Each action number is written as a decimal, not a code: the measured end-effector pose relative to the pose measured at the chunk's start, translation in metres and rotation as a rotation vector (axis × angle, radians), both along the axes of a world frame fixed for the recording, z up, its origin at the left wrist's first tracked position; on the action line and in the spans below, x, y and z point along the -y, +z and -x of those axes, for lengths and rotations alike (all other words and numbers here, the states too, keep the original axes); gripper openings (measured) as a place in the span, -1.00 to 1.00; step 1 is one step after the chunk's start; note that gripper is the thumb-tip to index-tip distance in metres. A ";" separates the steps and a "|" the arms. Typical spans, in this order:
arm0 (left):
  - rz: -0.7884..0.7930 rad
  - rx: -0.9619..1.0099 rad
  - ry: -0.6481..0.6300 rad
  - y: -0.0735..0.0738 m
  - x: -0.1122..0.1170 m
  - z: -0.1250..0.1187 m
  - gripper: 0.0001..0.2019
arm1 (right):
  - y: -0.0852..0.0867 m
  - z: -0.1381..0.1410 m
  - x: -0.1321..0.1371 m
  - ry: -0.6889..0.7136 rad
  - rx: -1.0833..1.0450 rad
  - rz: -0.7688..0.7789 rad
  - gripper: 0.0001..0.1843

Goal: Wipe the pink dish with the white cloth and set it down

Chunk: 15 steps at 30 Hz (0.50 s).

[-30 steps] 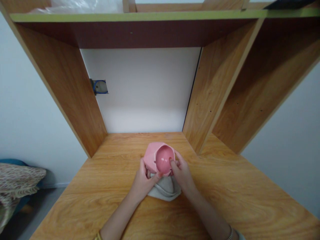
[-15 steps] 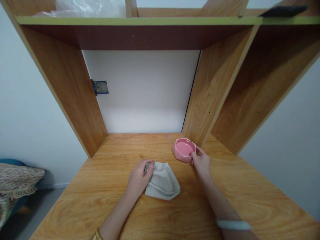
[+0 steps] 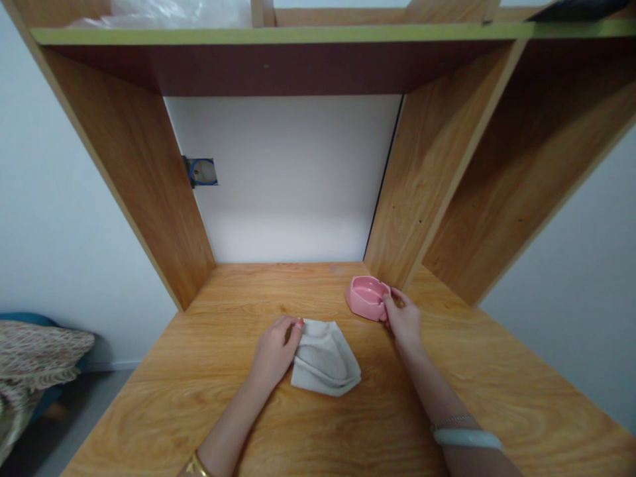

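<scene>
A pink faceted dish [image 3: 366, 296] stands upright on the wooden desk [image 3: 209, 397], close to the upright divider panel [image 3: 422, 172]. My right hand [image 3: 403, 319] grips its near right rim with thumb and fingers. A folded grey-white cloth [image 3: 325, 359] lies on the desk in front of me. My left hand [image 3: 275, 350] rests at the cloth's left edge, fingers curled onto it.
Wooden side panels and a shelf with a green edge [image 3: 278, 33] box in the recess above the desk. A crumpled clear plastic bag [image 3: 179, 12] lies on the top shelf. A small blue-rimmed fitting [image 3: 201, 171] sits on the white back wall. Patterned bedding [image 3: 34, 358] shows at the far left.
A second ago both hands held the dish tilted over the cloth. My right hand has since carried it back and right and set it upright; my left hand dropped to the cloth.
</scene>
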<state>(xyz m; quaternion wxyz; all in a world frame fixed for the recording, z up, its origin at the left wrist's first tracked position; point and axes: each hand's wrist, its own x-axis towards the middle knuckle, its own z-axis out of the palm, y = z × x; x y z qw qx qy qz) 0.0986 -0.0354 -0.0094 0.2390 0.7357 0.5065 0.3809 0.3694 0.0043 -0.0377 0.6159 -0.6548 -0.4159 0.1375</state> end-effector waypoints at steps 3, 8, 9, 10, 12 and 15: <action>-0.034 -0.018 0.003 -0.001 -0.001 0.001 -0.69 | 0.006 0.004 0.002 -0.008 -0.013 -0.017 -0.40; 0.012 -0.012 -0.003 0.000 0.000 0.000 -0.70 | 0.025 0.031 0.016 0.144 0.005 -0.055 -0.52; 0.023 -0.017 -0.001 0.000 0.000 0.000 -0.70 | 0.030 0.041 0.021 0.227 0.026 -0.032 -0.56; 0.030 -0.026 0.005 -0.001 -0.001 0.001 -0.70 | 0.033 0.050 0.026 0.304 0.057 -0.019 -0.60; 0.024 -0.054 0.025 -0.003 -0.004 0.003 -0.72 | 0.040 0.070 0.035 0.466 0.173 -0.004 -0.68; 0.011 -0.130 0.087 -0.008 -0.009 0.007 -0.78 | 0.044 0.093 0.048 0.691 0.476 0.025 -0.77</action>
